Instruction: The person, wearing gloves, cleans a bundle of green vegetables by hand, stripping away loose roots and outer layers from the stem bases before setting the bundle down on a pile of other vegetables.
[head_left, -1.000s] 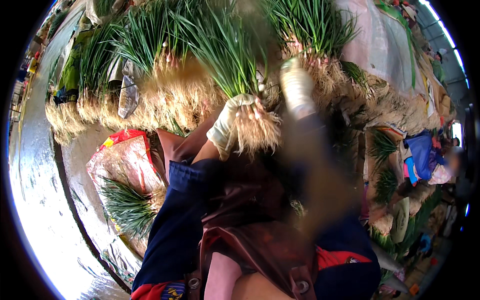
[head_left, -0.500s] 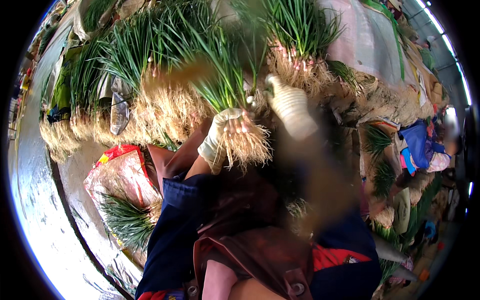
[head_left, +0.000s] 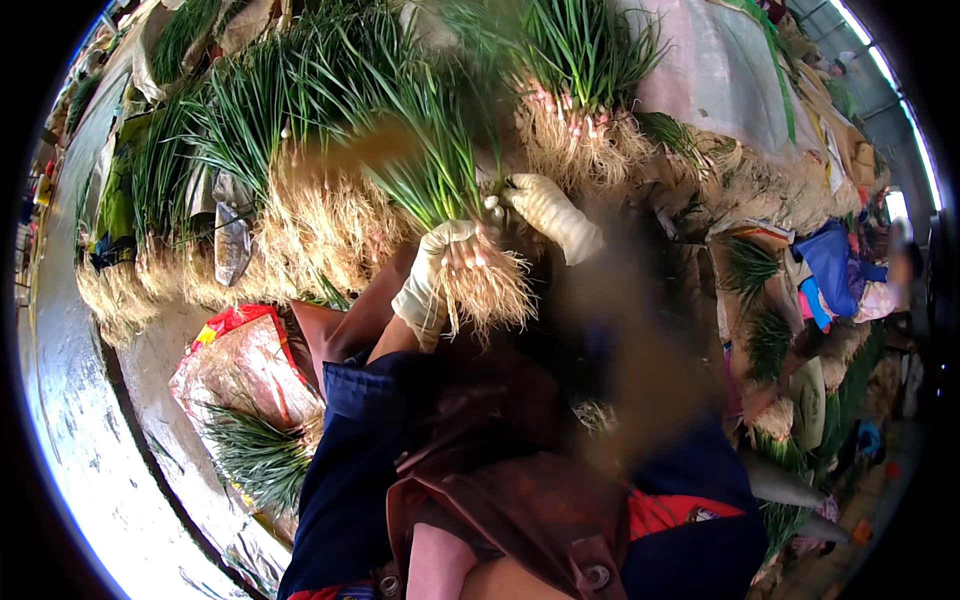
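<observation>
My left hand, in a pale glove, is closed around the lower stems of a bunch of spring onions. Its green leaves point up and away, while pinkish bulbs and a fringe of pale roots hang below my fingers. My right hand, also gloved, is just right of the bunch, fingers curled in at the stems by the left fingertips. Whatever lies between those right fingers is too small to make out. A dark blur covers much of my right forearm.
Rooted spring onions stand in a row beyond my hands, with another cluster at the far right. A pale woven sack lies behind it. A red-edged plastic bag and a loose bunch lie left. Another person is at far right.
My right hand has moved left to the stems of the bunch, and its fingers have curled in. The left hand keeps its hold, almost in place.
</observation>
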